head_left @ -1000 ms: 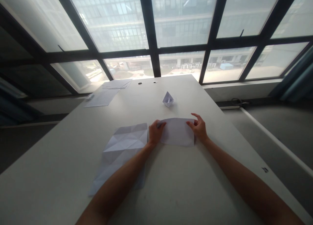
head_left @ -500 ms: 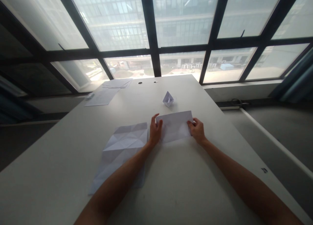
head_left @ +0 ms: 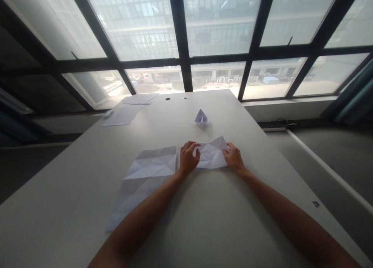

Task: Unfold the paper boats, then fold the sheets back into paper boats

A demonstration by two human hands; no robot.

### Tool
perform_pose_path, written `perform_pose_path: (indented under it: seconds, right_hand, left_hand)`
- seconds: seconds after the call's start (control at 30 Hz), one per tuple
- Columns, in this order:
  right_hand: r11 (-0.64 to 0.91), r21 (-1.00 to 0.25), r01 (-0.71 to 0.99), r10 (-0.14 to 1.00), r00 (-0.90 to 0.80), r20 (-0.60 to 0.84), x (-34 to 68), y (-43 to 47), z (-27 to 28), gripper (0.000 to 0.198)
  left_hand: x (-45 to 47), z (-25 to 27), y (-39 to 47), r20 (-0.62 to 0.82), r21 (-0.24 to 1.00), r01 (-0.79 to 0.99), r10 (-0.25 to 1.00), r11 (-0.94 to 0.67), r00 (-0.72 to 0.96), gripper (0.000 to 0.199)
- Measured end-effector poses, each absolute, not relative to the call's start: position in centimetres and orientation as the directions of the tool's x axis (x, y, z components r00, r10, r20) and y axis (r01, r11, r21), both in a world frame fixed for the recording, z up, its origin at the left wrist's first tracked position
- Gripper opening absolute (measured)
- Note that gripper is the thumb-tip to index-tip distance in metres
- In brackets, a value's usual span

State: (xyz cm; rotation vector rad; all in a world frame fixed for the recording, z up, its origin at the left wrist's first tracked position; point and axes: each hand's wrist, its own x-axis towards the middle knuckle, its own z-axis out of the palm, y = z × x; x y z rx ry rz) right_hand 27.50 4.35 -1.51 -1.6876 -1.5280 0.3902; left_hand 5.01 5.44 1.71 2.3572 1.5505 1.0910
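Creased paper (head_left: pixel 211 154): placed on the near side of the folded figure, with one pointed corner turned toward it.
Right hand (head_left: pixel 234 158): fingers closed, the paper's right edge pinched between them and the thumb.
Left hand (head_left: pixel 188 159): fingers curled, a gap left between thumb and forefinger at the paper's left end; whether the edge is gripped cannot be told.
Folded figure (head_left: pixel 201 120): stood upright on the worktop (head_left: pixel 210 221).
Wide sheet (head_left: pixel 148 167): spread to the near left of the figure, marked by creases, partly covered by the left forearm (head_left: pixel 145 205).
Loose papers (head_left: pixel 121 117): laid left of the figure.
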Motion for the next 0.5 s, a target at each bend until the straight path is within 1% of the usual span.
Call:
perform_pose_path:
  seconds: [0.07, 0.1, 0.17, 0.23, 0.3, 0.37, 0.43, 0.5]
  right_hand:
    - [0.050, -0.671, 0.740, 0.952, 0.168, 0.256, 26.9, 3.8, -1.4, 0.041]
    - [0.042, -0.640, 0.767, 0.960, 0.146, 0.238, 26.6, 3.5, -1.3, 0.043]
    - [0.031, -0.562, 0.827, 0.966, 0.119, 0.229, 26.0, 2.8, -0.8, 0.052]
    - [0.054, -0.461, 0.886, 0.953, 0.093, 0.290, 25.5, 2.1, -0.2, 0.065]
    - [0.117, -0.355, 0.927, 0.928, 0.026, 0.373, 25.1, 1.7, 0.4, 0.071]
    - [0.216, -0.277, 0.936, 0.910, -0.090, 0.404, 24.7, 1.4, 0.5, 0.066]
    - [0.339, -0.250, 0.907, 0.901, -0.237, 0.364, 24.1, 1.4, 0.1, 0.062]
    - [0.430, -0.262, 0.864, 0.890, -0.357, 0.284, 23.5, 1.6, -0.6, 0.062]
  left_hand:
    - [5.5, 1.3, 5.0, 0.415, 0.383, 0.767, 0.838, -0.514, 0.355, 0.026]
    - [5.7, 1.0, 4.9, 0.361, 0.344, 0.772, 0.834, -0.535, 0.418, 0.032]
    - [6.0, 0.3, 4.8, 0.254, 0.276, 0.777, 0.822, -0.566, 0.509, 0.049]
    - [6.1, -0.3, 4.8, 0.176, 0.230, 0.780, 0.813, -0.582, 0.555, 0.061]
    - [6.1, -0.6, 4.8, 0.141, 0.205, 0.780, 0.806, -0.592, 0.575, 0.065]
    - [6.1, -0.7, 4.7, 0.131, 0.188, 0.769, 0.791, -0.611, 0.597, 0.064]
    - [6.3, -0.7, 4.4, 0.127, 0.173, 0.746, 0.766, -0.643, 0.630, 0.060]
    - [6.6, -0.8, 4.1, 0.126, 0.155, 0.720, 0.736, -0.677, 0.665, 0.057]
